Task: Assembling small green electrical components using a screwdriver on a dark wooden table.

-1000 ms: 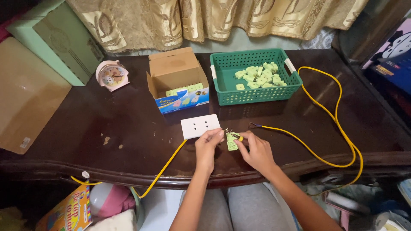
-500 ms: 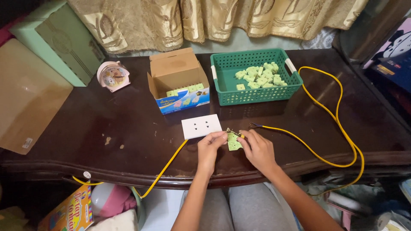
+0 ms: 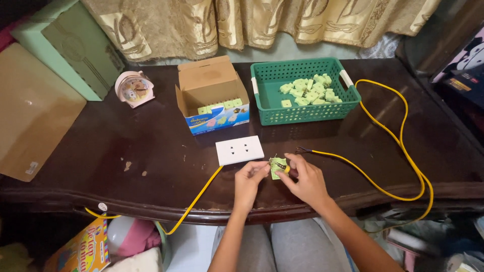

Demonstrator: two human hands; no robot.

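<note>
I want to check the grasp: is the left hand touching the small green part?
Touching. In the head view, the left hand pinches the small green part at its left edge; no gap shows between them.

Pink alarm clock (image 3: 133, 87) sits at the back left of the dark table (image 3: 101, 151), gold curtain (image 3: 252, 22) hangs behind, and pale green boxes (image 3: 70, 48) lean left.

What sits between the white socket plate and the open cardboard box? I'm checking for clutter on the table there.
Nothing: in the head view, only a bare strip of dark table separates the white socket plate from the open cardboard box.
</note>
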